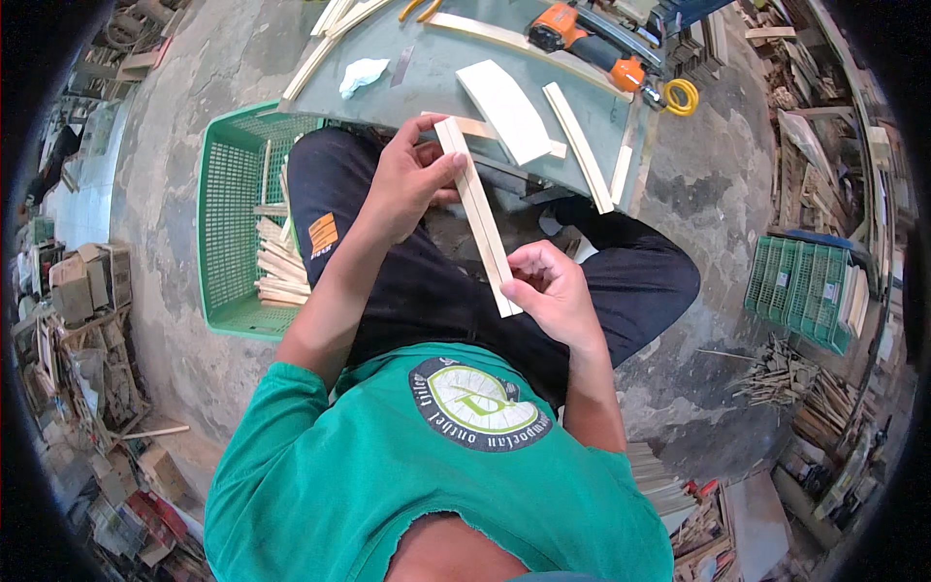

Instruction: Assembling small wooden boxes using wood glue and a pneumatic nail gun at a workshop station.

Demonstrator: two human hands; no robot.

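Note:
Over my lap I hold a pale wooden strip (480, 218) at a slant, with a line running along its length; whether it is one grooved piece or two laid together I cannot tell. My left hand (412, 179) pinches its far end, by the table's edge. Lower down, near the other end, the thumb and fingers of my right hand (551, 291) grip it. Just beyond lies a wide, curved pale board (504, 112) on the grey-green table (427, 82), resting across a thin wooden strip (475, 127). Another strip (579, 145) lies to its right.
An orange and black nail gun (582, 47) with a coiled yellow hose (681, 96) lies at the table's far right. A crumpled white cloth (364, 77) is at the left. Beside my left leg stands a green basket (218, 233) of wooden sticks. More green crates (797, 291) stand right.

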